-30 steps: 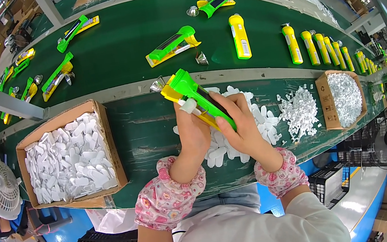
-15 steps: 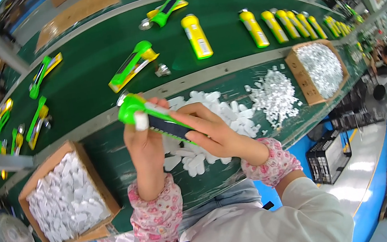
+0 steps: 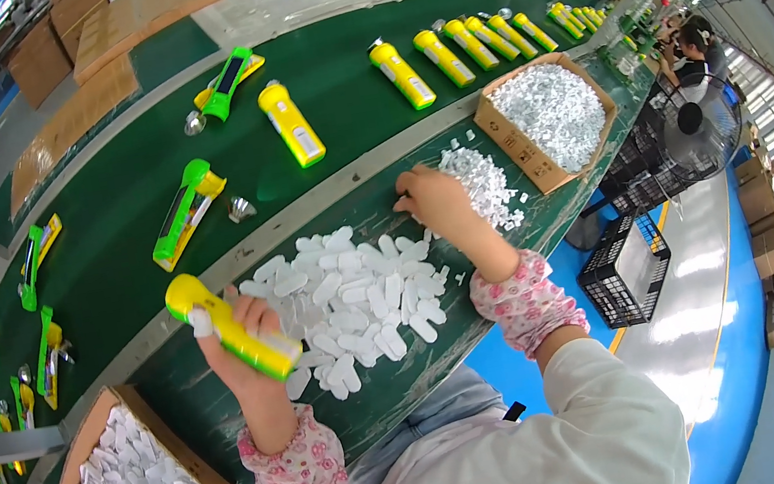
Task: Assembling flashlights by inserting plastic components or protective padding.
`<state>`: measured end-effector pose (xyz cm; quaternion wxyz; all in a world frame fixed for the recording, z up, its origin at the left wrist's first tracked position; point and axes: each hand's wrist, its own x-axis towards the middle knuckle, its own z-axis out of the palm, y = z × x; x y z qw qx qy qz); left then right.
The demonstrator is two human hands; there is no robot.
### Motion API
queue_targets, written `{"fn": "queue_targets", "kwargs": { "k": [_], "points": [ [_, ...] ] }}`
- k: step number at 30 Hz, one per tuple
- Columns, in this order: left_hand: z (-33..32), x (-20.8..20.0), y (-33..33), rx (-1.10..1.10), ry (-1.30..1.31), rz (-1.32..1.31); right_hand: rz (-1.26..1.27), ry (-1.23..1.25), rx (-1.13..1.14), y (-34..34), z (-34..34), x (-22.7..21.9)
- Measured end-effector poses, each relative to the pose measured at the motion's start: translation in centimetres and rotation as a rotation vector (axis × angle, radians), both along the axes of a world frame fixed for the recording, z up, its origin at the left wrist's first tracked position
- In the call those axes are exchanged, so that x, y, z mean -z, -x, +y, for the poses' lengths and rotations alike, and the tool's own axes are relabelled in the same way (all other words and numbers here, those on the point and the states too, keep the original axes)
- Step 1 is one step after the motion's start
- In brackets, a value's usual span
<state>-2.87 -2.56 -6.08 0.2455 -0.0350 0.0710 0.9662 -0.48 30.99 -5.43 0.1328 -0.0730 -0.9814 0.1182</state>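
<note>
My left hand [image 3: 252, 383] is closed around a yellow and green flashlight [image 3: 195, 295], tilted over the worktable with its yellow side up. White tape or a cover wraps that thumb. Further right, my right hand [image 3: 438, 199] is at the left edge of a heap of small white pieces [image 3: 482, 184]. Its fingers are pinched together, and what they hold, if anything, is hidden. Between my hands lies a loose spread of flat white oval pieces [image 3: 355, 293].
A cardboard box [image 3: 516, 148] of small white pieces stands at the right, another box [image 3: 177, 448] of oval pieces at the lower left. Beyond a metal rail, a green conveyor belt [image 3: 271, 215] carries several flashlights [image 3: 292, 123]. A black crate [image 3: 626, 270] sits on the floor.
My right hand has left the flashlight and reached right to the small pieces. My left hand has turned the flashlight from its green, dark-panelled side to its yellow side. The view has shifted.
</note>
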Motion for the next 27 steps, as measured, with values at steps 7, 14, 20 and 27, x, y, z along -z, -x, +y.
{"fn": "queue_targets", "kwargs": {
  "k": [7, 14, 20, 27],
  "points": [
    [1.0, -0.6, -2.1, 0.004, 0.154, 0.006, -0.075, 0.306, -0.266, 1.4, -3.2, -2.7],
    [4.8, -1.8, -4.0, -0.152, 0.973, 0.563, 0.078, 1.142, -0.711, -1.9, -11.3, -5.8],
    [3.7, -2.0, -4.3, -0.160, 0.936, 0.706, 0.178, 0.987, -0.705, -2.1, -12.7, -4.8],
    [3.7, -2.1, -4.7, -0.204, 0.979, 0.769, 0.234, 0.875, -0.675, -2.1, -13.7, -5.0]
  ]
}}
